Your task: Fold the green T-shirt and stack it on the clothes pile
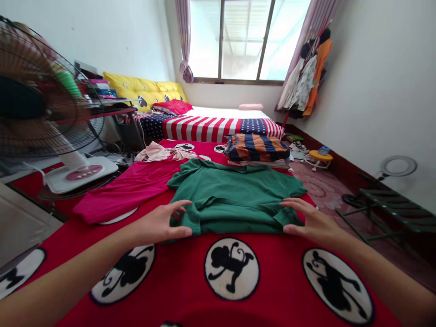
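A green shirt (235,193) lies spread on a red blanket (190,263) printed with black monkey circles, its near edge folded over. My left hand (163,222) pinches the near left corner of the shirt between thumb and fingers. My right hand (308,220) holds the near right corner the same way. Both forearms reach in from the bottom of the view.
A magenta garment (129,188) lies left of the shirt, with a pink crumpled cloth (160,153) behind it. A folded striped stack (255,149) sits beyond. A standing fan (37,113) is at left, a green folding rack (384,204) at right, hanging clothes (306,81) by the window.
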{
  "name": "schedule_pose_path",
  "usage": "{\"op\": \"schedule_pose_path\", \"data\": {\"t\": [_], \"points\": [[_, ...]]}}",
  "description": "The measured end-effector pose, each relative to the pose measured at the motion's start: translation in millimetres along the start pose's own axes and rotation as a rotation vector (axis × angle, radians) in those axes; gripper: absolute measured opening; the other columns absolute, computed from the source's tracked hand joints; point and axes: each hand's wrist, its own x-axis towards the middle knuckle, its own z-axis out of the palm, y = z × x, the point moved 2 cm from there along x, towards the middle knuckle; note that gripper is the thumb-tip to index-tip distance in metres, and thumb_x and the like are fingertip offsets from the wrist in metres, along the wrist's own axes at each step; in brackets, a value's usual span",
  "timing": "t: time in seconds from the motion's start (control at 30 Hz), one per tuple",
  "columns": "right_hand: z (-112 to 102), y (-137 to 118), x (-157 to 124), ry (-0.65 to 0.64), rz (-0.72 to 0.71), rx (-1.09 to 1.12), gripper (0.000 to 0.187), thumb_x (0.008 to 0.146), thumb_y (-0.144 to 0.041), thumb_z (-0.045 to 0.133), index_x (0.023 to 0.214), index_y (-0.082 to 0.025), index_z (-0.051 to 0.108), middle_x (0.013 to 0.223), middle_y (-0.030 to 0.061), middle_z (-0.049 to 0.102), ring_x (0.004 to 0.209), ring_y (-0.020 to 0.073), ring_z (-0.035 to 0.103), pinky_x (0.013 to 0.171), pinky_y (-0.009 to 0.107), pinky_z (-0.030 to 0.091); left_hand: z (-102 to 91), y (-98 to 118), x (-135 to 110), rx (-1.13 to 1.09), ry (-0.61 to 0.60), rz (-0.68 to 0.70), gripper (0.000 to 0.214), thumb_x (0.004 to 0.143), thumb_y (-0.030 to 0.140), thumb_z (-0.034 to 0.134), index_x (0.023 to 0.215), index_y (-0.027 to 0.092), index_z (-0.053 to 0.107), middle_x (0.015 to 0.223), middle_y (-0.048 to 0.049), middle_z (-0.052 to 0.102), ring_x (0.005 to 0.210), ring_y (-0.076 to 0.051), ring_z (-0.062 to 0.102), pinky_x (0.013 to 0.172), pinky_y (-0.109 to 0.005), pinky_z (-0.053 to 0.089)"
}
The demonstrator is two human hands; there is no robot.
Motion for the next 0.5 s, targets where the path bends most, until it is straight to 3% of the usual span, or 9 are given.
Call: {"op": "schedule_pose_path", "data": {"t": [0.07, 0.1, 0.17, 0.23, 0.4, 0.5], "points": [[3, 2, -5, -0.036, -0.055, -0.042, 0.060, 0.062, -0.041, 0.076, 0.118, -0.023, 0.065, 0.139, 0.0118, 0.051, 0.125, 0.0334, 0.049, 0.106, 0.047, 0.039, 9.5, 1, -12, 0.113, 0.035, 0.053, 0.089, 0.060, 0.048, 0.076, 0.140, 0.025, 0.047, 0.129, -0.0092, 0.060, 0.115, -0.030, 0.058, 0.097, -0.038, 0.047], [4, 3, -4, -0.032, -0.072, -0.040, 0.051, 0.063, -0.039, 0.074, 0.111, -0.021, 0.069, 0.139, 0.0128, 0.051, 0.126, 0.0342, 0.048, 0.107, 0.048, 0.037, 14.1, 1, -14, 0.147, 0.060, 0.079, 0.083, 0.062, 0.045, 0.075, 0.139, 0.025, 0.049, 0.131, -0.0089, 0.059, 0.118, -0.030, 0.056, 0.100, -0.039, 0.044], [3, 4, -1, 0.004, -0.086, 0.024, 0.029, 0.070, -0.040, 0.068, 0.089, -0.020, 0.073, 0.135, 0.0139, 0.054, 0.124, 0.0344, 0.050, 0.108, 0.048, 0.036, 20.4, 0, -12, 0.125, 0.100, 0.127, 0.059, 0.070, 0.037, 0.065, 0.128, 0.024, 0.061, 0.127, -0.0078, 0.062, 0.118, -0.029, 0.056, 0.103, -0.040, 0.042], [-3, 0, 1, 0.016, -0.061, 0.175, 0.026, 0.075, -0.045, 0.064, 0.077, -0.019, 0.071, 0.131, 0.0128, 0.058, 0.121, 0.0332, 0.053, 0.107, 0.047, 0.037, 19.0, -1, -5, -0.036, 0.115, 0.147, 0.042, 0.074, 0.033, 0.056, 0.112, 0.023, 0.070, 0.117, -0.0071, 0.067, 0.113, -0.027, 0.060, 0.101, -0.039, 0.043], [-32, -17, -22, -0.062, 0.180, 0.701, 0.039, 0.075, -0.055, 0.067, 0.095, -0.021, 0.072, 0.108, 0.0104, 0.071, 0.103, 0.0305, 0.065, 0.097, 0.040, 0.048, -12.5, -3, -10, -0.688, 0.126, -0.011, 0.031, 0.074, 0.047, 0.058, 0.087, 0.021, 0.068, 0.102, -0.0072, 0.072, 0.099, -0.029, 0.065, 0.087, -0.040, 0.051], [-47, -18, -51, -0.091, 0.227, 0.732, 0.044, 0.075, -0.062, 0.062, 0.090, -0.022, 0.074, 0.095, 0.0113, 0.074, 0.090, 0.0312, 0.069, 0.085, 0.040, 0.055, -34.5, -7, -31, -0.762, 0.194, -0.112, 0.037, 0.073, 0.058, 0.055, 0.075, 0.022, 0.062, 0.082, -0.0054, 0.071, 0.078, -0.026, 0.066, 0.072, -0.037, 0.052]]}}
